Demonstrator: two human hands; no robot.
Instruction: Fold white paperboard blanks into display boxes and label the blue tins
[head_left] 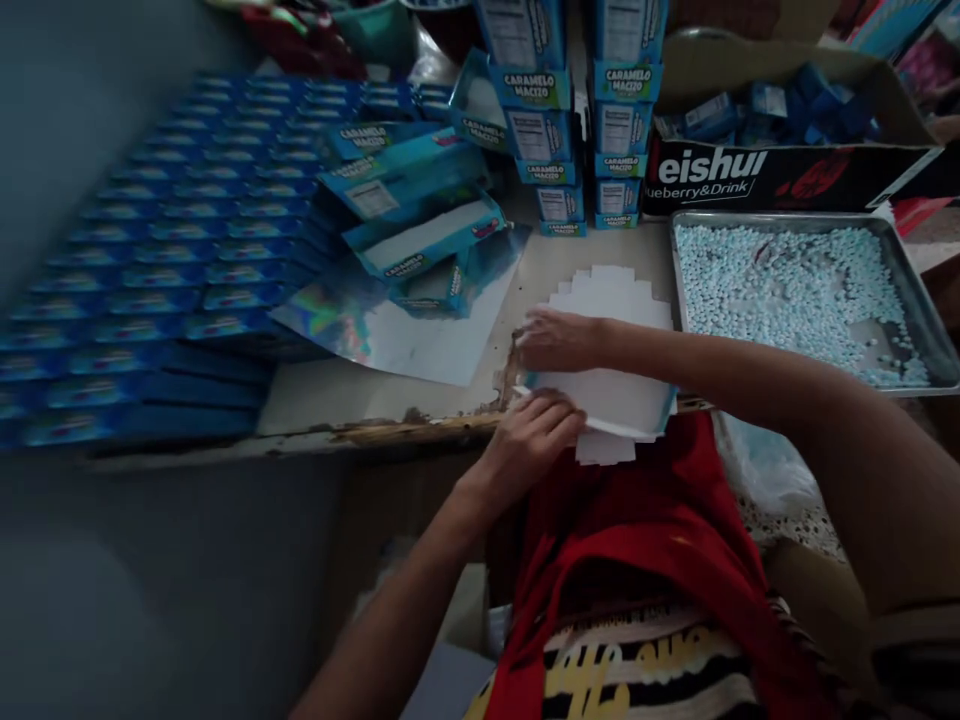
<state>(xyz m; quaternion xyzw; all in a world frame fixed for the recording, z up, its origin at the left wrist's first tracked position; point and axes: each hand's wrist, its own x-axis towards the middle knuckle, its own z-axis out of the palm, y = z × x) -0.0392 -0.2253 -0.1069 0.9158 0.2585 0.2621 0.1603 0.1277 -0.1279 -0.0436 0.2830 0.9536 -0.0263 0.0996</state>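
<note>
A partly folded cardboard tray (622, 400), white inside with blue edges, lies at the table's front edge, on top of flat white cardboard blanks (600, 285). My left hand (544, 428) is closed on the tray's raised near wall at its left corner, fingers bent over the edge. Across the tray reaches my right arm, and my right hand (559, 340) has its fingers curled at the tray's left end; its fingertips are slightly blurred and partly hidden.
Rows of blue boxes (172, 230) fill the table's left side. Folded blue display trays (427, 235) lie on a shiny sheet (420, 350). Two stacks of boxes (540, 120) stand behind. At right are a metal pan of pale blue candies (787, 290) and a black carton (787, 175).
</note>
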